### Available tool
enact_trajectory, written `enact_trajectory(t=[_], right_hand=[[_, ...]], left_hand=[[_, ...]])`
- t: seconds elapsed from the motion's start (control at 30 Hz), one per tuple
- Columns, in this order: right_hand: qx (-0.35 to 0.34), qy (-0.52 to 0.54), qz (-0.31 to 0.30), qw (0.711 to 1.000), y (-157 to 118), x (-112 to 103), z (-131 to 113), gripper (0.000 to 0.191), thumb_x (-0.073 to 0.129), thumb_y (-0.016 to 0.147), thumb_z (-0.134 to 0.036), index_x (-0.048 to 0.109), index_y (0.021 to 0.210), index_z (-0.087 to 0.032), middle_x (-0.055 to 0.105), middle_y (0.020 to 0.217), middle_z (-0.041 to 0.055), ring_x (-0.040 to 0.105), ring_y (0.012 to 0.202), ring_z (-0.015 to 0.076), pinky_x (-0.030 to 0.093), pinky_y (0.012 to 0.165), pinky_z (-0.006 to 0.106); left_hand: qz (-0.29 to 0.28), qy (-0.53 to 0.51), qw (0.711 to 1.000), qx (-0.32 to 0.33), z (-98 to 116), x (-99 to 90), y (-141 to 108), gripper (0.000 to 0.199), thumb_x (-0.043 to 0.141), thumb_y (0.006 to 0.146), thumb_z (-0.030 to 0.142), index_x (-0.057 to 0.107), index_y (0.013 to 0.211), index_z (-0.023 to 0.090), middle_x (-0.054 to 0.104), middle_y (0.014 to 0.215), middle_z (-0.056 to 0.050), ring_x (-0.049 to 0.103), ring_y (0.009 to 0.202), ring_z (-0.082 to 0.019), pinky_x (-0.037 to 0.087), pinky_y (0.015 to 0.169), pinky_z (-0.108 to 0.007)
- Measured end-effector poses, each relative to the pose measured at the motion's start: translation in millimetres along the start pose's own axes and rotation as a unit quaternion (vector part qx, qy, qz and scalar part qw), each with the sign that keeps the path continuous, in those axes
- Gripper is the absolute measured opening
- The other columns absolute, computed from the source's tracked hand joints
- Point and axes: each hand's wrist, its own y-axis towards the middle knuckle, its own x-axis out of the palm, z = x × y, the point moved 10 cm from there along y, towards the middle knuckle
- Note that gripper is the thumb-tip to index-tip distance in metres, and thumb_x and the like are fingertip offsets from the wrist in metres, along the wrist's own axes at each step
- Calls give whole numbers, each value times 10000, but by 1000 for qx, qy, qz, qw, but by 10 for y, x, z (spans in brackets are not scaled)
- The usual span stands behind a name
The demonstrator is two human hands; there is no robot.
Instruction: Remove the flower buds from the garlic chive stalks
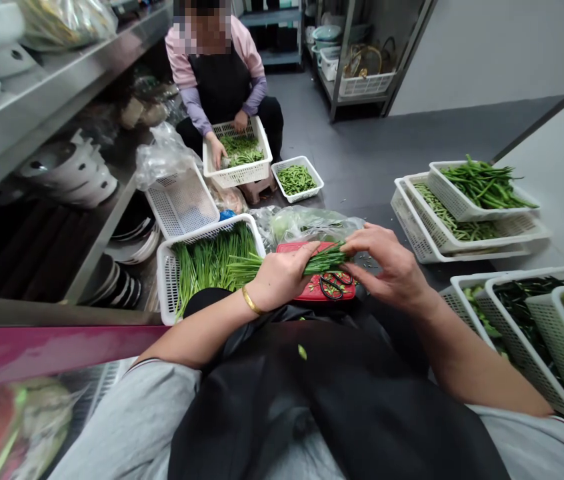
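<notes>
My left hand [282, 272], with a gold bangle at the wrist, is closed round a bunch of garlic chives [325, 259] held level over my lap. At the bunch's right end, the thumb and fingers of my right hand [387, 267] close on the tips. Just below lie black-handled scissors [332, 287] on a red board-like surface [307, 288] scattered with green scraps. To the left, a white basket [166, 283] holds many more long green chives [212, 263].
Ahead, a seated co-worker [222, 73] has both hands at a basket of green beans [242, 152]. A small bean basket [298, 180] stands beside. Stacked vegetable baskets [415, 227] line my right. Steel shelving [87, 73] runs along my left. Plastic bags [307, 223] lie in front.
</notes>
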Motion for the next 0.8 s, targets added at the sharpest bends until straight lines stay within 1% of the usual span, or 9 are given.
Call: enact_trajectory(t=[0.1,0.23,0.37,0.43,0.53,0.63,0.67,0.73,0.8], right_hand=[[-13,7,0,1000,14,-46,-84,86,589,859,-236,613,942,-230,678,875,38,650,932,214,463,955,445],[-12,29,0,999,25,-86,-128,55,615,848,-268,623,859,-215,651,851,49,636,933,219,476,907,426],[32,39,-8,999,6,-46,-40,45,595,827,-208,610,785,-203,645,862,58,630,903,212,487,823,386],[80,72,3,994,-16,-15,59,90,568,816,-185,587,730,-200,632,824,48,622,838,195,491,784,368],[160,193,53,967,-73,9,237,157,557,828,-203,544,672,-197,594,738,23,597,733,163,500,719,334],[190,318,106,923,-118,-46,344,191,592,842,-306,546,689,-201,604,747,27,618,760,178,526,738,352],[189,348,128,909,-130,-112,369,198,598,846,-366,571,731,-206,625,784,38,634,792,192,538,757,369],[174,381,189,888,-168,-322,408,228,607,841,-451,629,871,-226,657,878,52,658,834,206,554,784,387],[148,372,243,883,-217,-534,392,267,627,838,-443,653,1015,-245,661,929,53,665,809,192,564,760,360]], left_hand=[[-12,3,1000,-10,-8,23,-5,495,533,871,242,460,1344,114,699,1168,-140,724,821,-184,583,703,-282],[-21,41,999,-10,-12,59,1,491,501,893,246,453,1363,112,737,1034,-132,719,738,-183,575,661,-282],[2,62,998,5,36,62,-1,497,475,912,285,444,1373,102,744,924,-116,702,680,-175,559,608,-261],[36,58,997,28,115,23,-7,522,441,920,259,400,1410,82,734,842,-100,682,632,-163,550,584,-253],[110,47,990,75,260,-112,-31,577,371,924,175,276,1482,66,706,751,-65,658,607,-147,555,604,-251],[156,28,981,113,324,-258,-57,619,372,940,215,189,1515,79,706,762,-54,662,627,-143,571,652,-262],[167,16,978,125,324,-311,-66,628,382,947,254,182,1517,84,717,797,-63,673,651,-146,577,672,-265],[196,-14,970,144,302,-433,-92,621,389,958,323,214,1508,96,737,908,-96,701,739,-156,583,723,-266],[223,-45,962,152,265,-535,-116,566,375,967,365,306,1470,115,736,1009,-121,715,836,-164,584,762,-262]])
